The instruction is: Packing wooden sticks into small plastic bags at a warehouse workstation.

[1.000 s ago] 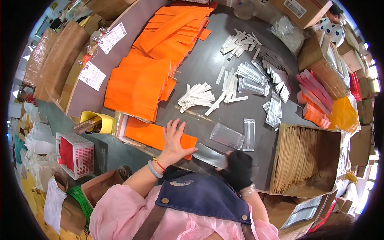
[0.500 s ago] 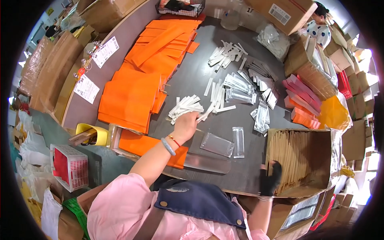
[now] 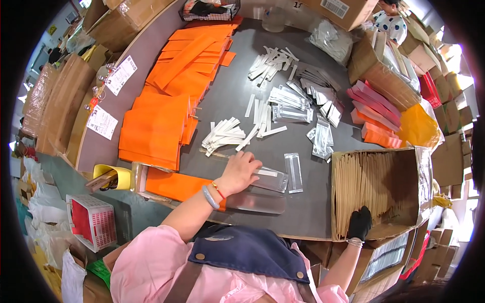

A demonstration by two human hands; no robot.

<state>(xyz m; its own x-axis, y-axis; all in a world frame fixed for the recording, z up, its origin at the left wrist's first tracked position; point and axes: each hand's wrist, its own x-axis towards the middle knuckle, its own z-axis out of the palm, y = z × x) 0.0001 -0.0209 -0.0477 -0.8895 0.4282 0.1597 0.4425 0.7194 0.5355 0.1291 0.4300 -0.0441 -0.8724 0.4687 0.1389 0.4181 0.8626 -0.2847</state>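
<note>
Grey table (image 3: 237,101) — left hand (image 3: 240,171) grip pinches white strip (image 3: 265,172); right hand (image 3: 359,223) grip unclear.

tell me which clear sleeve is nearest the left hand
The clear sleeve under the left hand, lying crosswise; the other one lies lengthwise to its right, untouched.

Bright, even light; fisheye-bent edges.

Left hand (image 3: 239,172) reaches forward, palm down, fingers curled; gloved right hand (image 3: 359,222) hangs low, fingers pointing down.
</note>
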